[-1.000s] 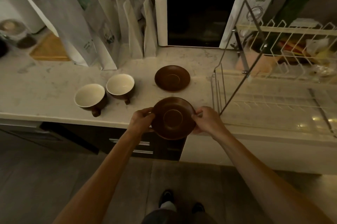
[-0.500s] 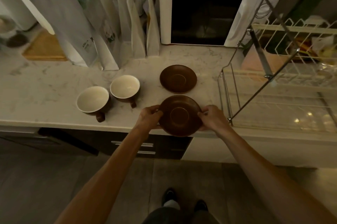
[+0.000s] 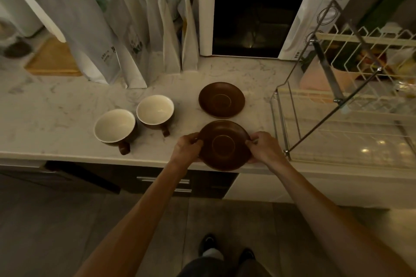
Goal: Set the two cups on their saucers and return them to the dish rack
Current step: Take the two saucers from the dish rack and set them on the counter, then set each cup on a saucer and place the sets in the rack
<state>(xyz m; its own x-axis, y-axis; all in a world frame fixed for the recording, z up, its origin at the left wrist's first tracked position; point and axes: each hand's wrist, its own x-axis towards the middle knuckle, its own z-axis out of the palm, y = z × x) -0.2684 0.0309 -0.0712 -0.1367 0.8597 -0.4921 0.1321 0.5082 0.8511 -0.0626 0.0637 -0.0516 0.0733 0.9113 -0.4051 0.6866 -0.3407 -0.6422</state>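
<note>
At the desk (image 3: 56, 123) edge I see both hands, left hand (image 3: 188, 149) and right hand (image 3: 263, 149), gripping the near saucer (image 3: 225, 145); two cups (image 3: 155, 110) sit at ten o'clock.

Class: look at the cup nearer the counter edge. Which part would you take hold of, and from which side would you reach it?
Probably the handle of the near cup. It juts from the brown wall toward the counter edge, so a grip from the person's side meets it first. The cup stands upright, mouth up, the second cup close on its right.
</note>
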